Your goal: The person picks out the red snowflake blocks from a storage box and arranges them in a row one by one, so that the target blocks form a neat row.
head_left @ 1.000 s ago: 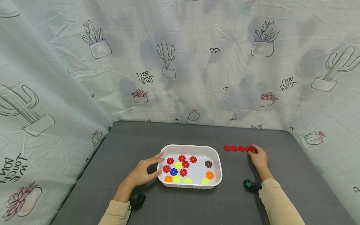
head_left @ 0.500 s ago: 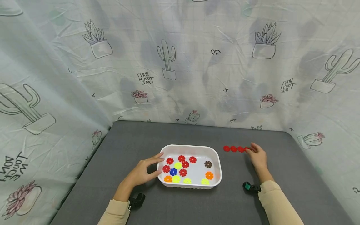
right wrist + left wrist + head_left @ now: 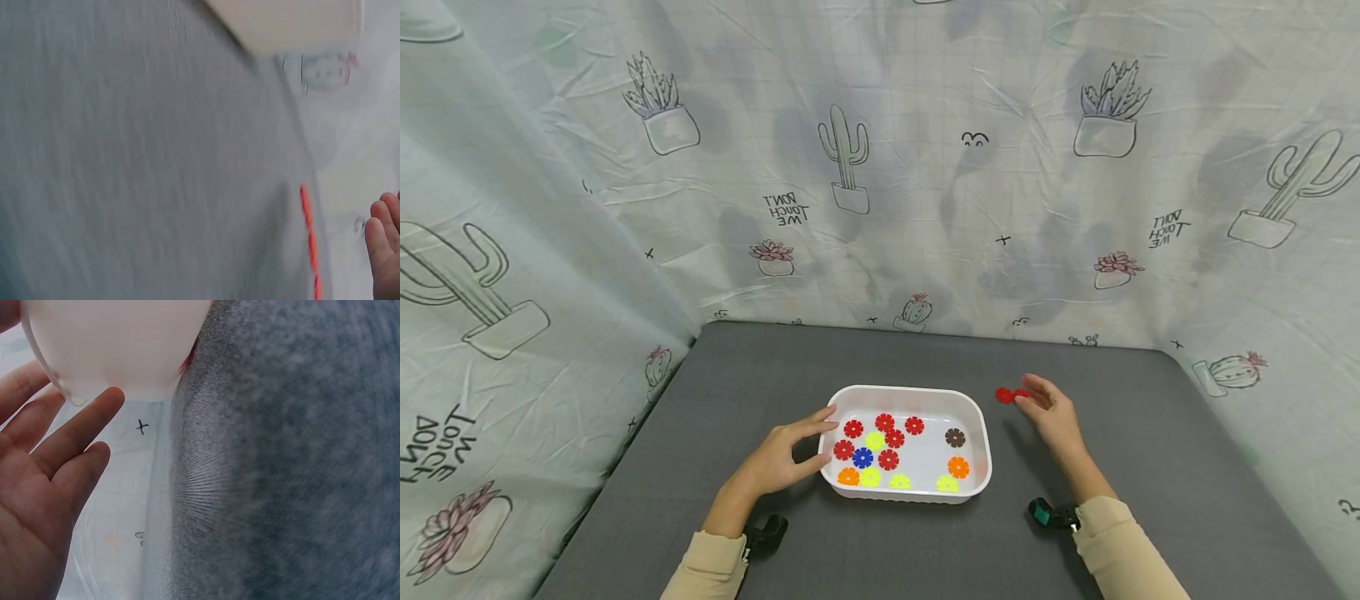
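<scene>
My left hand is at the left end of a white plastic tub, thumb and fingers spread along its rim. In the left wrist view the lower fingers are fairly straight beside the tub wall. Inside the tub lie red, yellow, orange, blue and brown notched discs, among them a blue disc and a brown disc. Right of the tub my right hand hovers over a row of red notched discs, hiding part of it. The right wrist view shows the row blurred on the table, beside lightly extended fingers.
A grey cloth-covered table carries everything. Behind it hangs a pale curtain printed with cacti. A dark wrist camera sits below the left hand; another camera sits below the right.
My right hand has left the right end of the red row and shifted left over it, toward the tub. The left hand and the tub stay in place.
</scene>
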A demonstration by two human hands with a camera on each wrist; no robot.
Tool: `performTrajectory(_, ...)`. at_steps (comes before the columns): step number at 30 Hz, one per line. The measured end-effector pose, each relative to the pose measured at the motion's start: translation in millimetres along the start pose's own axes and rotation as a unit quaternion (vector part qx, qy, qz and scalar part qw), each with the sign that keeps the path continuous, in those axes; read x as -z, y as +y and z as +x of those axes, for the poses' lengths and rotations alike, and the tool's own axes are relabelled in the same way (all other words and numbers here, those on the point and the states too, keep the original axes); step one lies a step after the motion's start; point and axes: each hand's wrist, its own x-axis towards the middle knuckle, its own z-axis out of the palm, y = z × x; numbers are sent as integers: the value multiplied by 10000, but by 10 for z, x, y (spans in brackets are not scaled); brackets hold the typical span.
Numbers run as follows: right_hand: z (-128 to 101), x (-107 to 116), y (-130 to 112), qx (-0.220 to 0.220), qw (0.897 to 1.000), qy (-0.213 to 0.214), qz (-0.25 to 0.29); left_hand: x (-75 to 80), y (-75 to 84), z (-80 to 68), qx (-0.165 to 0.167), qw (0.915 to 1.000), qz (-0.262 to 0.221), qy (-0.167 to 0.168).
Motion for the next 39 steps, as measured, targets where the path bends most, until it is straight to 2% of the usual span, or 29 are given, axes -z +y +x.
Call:
performTrajectory(12, -199, -431, -437, 680, 9951, -687, 226, 9, 26, -7, -177, 9998, -34, 57)
performTrajectory(21, -323, -737, -850, 809, 9852, -1391, 586, 8, 28, -18, 92, 9999, -105, -26)
performTrajectory(26, -249, -923, -757, 603, 9840, -1592, 518, 3, 25, -11, -4, 10000, -57, 23)
performTrajectory(31, -177, -1104, -688, 130, 9854, -1649, 397, 3, 17, -12, -26, 10000, -23, 41)
performTrajectory(39, -115, -1281, -610, -661, 9850, -1503, -529, 10, 26, -13, 29, 10000, -23, 6)
